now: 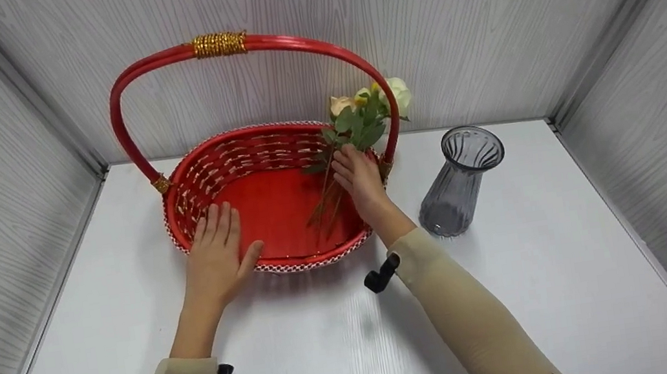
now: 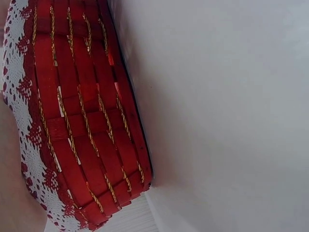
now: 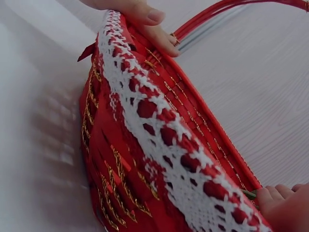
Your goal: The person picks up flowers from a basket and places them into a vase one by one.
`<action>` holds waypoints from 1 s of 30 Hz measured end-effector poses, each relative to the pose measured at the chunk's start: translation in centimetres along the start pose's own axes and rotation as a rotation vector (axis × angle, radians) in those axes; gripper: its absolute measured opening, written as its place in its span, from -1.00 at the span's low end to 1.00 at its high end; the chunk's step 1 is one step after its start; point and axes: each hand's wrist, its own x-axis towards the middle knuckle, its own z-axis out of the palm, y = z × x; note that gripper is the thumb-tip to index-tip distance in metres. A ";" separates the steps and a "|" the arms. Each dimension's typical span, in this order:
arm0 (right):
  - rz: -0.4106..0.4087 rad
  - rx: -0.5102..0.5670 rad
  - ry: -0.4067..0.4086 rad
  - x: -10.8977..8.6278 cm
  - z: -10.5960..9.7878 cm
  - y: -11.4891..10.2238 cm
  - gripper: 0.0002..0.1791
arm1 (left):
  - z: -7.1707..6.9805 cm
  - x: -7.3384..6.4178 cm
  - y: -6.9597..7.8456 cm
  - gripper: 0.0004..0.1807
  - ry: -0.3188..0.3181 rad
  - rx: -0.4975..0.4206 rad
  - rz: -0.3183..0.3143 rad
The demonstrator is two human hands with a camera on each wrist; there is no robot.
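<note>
A red woven basket [image 1: 269,196] with a tall arched handle [image 1: 314,49] stands upright on the table. My left hand [image 1: 217,252] rests over its front-left rim with straight fingers and the thumb spread; the lace-trimmed rim [image 3: 145,111] passes under it. Inside the right end, flowers [image 1: 397,98] with pale blooms and green leaves lean against the back-right rim, their thin stems reaching down to the basket's floor. My right hand [image 1: 366,185] is at these stems and leaves, fingers extended and fingertips against them. Its thumb is hidden.
A grey ribbed glass vase [image 1: 460,185] stands right of the basket, close to my right forearm. Wood-grain panels [image 1: 478,10] enclose the white table [image 1: 310,347] at the back and both sides.
</note>
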 end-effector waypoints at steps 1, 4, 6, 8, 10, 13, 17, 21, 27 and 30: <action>0.018 0.001 -0.011 0.1 -0.1 0.1 -0.37 | 0.0 0.0 0.0 -0.10 -0.003 0.002 -0.002; 0.062 0.000 -0.040 0.4 -0.2 0.3 -0.33 | -0.1 0.1 0.0 -0.10 -0.007 0.000 -0.004; 0.082 -0.007 -0.054 0.5 -0.2 0.4 -0.32 | -0.1 0.1 0.0 -0.11 -0.010 -0.003 -0.004; 0.095 -0.025 -0.057 0.6 -0.1 0.5 -0.32 | -0.1 0.2 0.0 -0.11 -0.011 -0.003 -0.001; 0.105 -0.044 -0.054 0.6 0.0 0.6 -0.32 | -0.1 0.1 0.0 -0.11 -0.013 -0.003 0.000; 0.118 -0.055 -0.045 0.6 0.2 0.7 -0.32 | -0.1 0.0 0.0 -0.11 -0.013 0.001 0.000; 0.150 -0.027 -0.029 0.6 0.4 0.7 -0.31 | 0.0 0.0 -0.1 -0.12 0.000 -0.005 0.000; 0.193 0.019 -0.021 0.9 0.3 0.7 -0.30 | 0.0 0.0 -0.1 -0.13 0.004 -0.004 0.002; 0.249 0.093 -0.008 1.4 0.2 0.7 -0.31 | 0.1 0.0 -0.1 -0.12 0.013 -0.013 0.009; 0.270 0.122 -0.006 1.6 0.1 0.8 -0.33 | 0.2 0.0 -0.1 -0.12 0.011 -0.023 0.007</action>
